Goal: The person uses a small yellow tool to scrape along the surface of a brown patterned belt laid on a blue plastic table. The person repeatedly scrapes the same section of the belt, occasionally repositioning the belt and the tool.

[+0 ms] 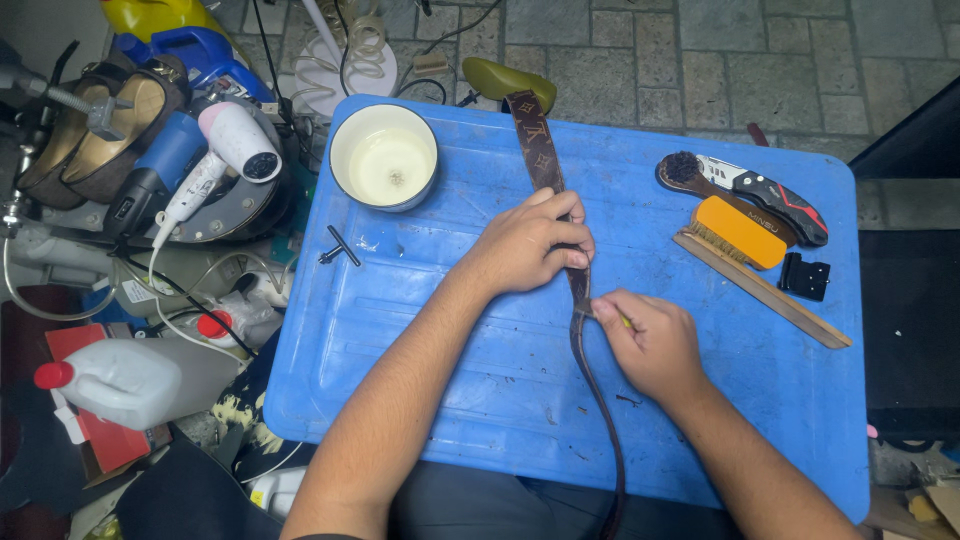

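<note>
Low centre of the frame: brown strap (580,300) running from the bottom edge up across the blue worktop (420,330) to its top edge. Right hand (650,340) clenched just right of centre, fingers pinching a thin yellowish tool, hardly visible, at the strap's edge. Left hand (530,243) above it, fingers curled over the strap, pressing it flat. Best done with short strokes, strap kept taut between both hands, pressure close to the working point. Farther up: white bowl (384,156) upper left, brushes (740,235) and folding knife (765,195) upper right, well apart.
</note>
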